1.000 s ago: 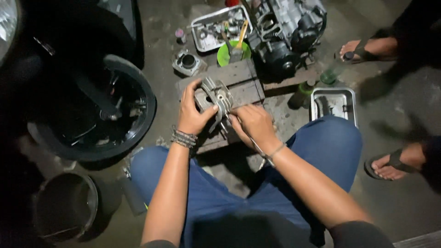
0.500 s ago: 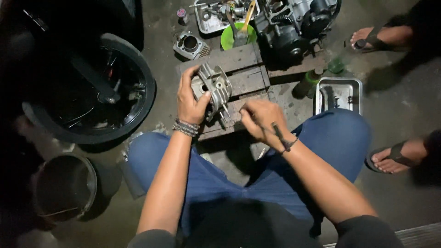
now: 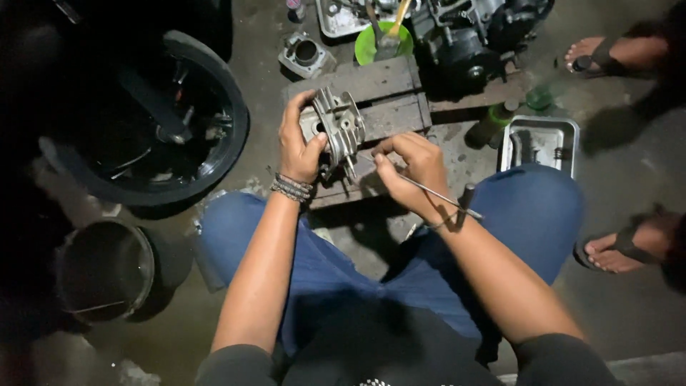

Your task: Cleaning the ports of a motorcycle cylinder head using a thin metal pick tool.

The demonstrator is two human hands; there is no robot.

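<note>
I cannot see the tip of the thin metal tool [image 3: 436, 194]; the right hand [image 3: 411, 171] covers it. The left hand [image 3: 300, 146] hides the near left side of the finned metal part [image 3: 339, 129]. The engine [image 3: 471, 32] and green bowl [image 3: 382, 44] at the far side are cut by the top edge. Contents of the metal tray [image 3: 539, 143] at right are too dim to identify.
</note>
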